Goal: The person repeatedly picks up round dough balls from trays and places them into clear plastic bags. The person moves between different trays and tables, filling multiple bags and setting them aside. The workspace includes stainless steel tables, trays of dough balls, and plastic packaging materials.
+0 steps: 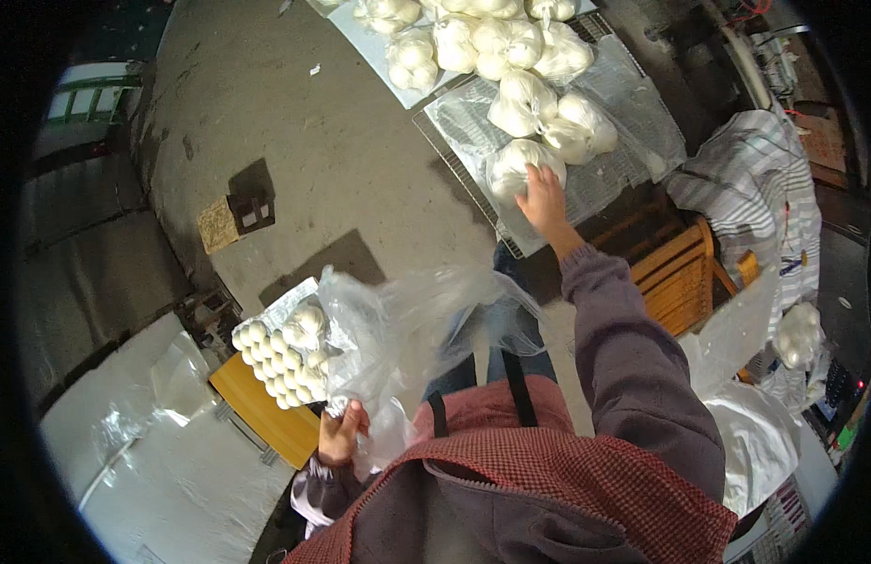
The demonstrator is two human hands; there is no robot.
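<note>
My left hand [342,433] grips a bunch of clear plastic bags [386,331], which billow out in front of my legs. Just beyond that hand, a tray of small white buns [273,363] stands at the left, with bagged buns [305,326] also on it. My right hand [545,201] reaches forward and rests its fingers on a tied bag of white buns [523,166]. That bag sits at the near end of a wire rack [456,158] lined with plastic sheet. More knotted bags of buns [523,102] lie close behind it.
A wooden chair [671,278] and a striped cloth [752,169] stand right of the rack. A low stool [249,211] is on the concrete floor. At the left, a yellow wooden board [266,409] lies beside a white-covered surface [189,486]. One bag of buns [798,335] sits far right.
</note>
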